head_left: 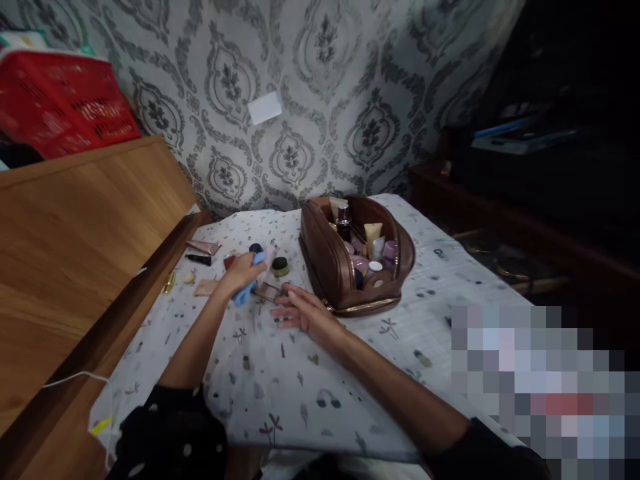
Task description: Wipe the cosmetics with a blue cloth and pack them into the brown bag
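Fingers of the left hand partly cover a crumpled light blue cloth. Just beyond the right hand, brown leather bag walls hide the lower parts of small bottles and tubes. Far left of both hands, a red plastic basket is cut off by the edge.
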The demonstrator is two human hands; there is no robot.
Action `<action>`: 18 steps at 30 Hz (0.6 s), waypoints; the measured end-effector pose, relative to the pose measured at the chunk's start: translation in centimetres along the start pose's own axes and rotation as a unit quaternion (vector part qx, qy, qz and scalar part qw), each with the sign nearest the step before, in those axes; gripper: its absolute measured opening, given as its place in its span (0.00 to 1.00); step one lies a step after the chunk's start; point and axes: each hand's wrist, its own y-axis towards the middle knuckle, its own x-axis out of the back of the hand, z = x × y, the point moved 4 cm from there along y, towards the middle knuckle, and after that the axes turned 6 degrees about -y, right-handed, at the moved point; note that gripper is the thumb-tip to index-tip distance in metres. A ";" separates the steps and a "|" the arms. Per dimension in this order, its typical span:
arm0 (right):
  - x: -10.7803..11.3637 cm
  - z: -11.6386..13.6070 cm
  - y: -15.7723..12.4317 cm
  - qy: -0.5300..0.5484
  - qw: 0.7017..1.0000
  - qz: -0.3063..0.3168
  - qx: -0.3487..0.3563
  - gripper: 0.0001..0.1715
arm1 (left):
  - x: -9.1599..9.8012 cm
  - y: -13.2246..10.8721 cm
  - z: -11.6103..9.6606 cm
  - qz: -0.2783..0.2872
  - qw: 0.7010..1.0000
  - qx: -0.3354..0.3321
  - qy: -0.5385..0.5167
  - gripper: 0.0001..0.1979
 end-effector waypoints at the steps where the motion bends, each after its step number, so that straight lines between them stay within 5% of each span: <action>1: -0.1 -0.2 0.0 0.025 1.000 0.007 -0.016 0.28 | -0.7 -1.5 -0.5 0.001 1.000 -0.013 -0.008 0.16; 6: -0.1 -0.5 0.1 0.031 0.999 0.004 -0.033 0.23 | -3.9 -7.7 -3.0 0.013 0.976 -0.152 -0.152 0.18; 10: 0.4 -0.6 0.0 0.022 0.999 -0.011 -0.028 0.19 | -3.5 -7.0 -2.0 0.015 0.950 -0.172 -0.262 0.17; 13: 0.5 -0.7 -0.2 -0.020 0.999 -0.006 -0.030 0.21 | -1.6 -4.8 0.1 -0.146 0.935 -0.107 -0.306 0.21; 15: 0.2 -0.5 -0.4 -0.069 0.997 0.022 -0.021 0.24 | -0.6 -4.0 1.3 -0.277 0.897 -0.084 -0.334 0.22; 18: -0.8 -0.2 -1.0 -0.157 0.981 0.110 -0.023 0.24 | -1.3 -3.3 2.0 -0.309 0.864 -0.093 -0.387 0.24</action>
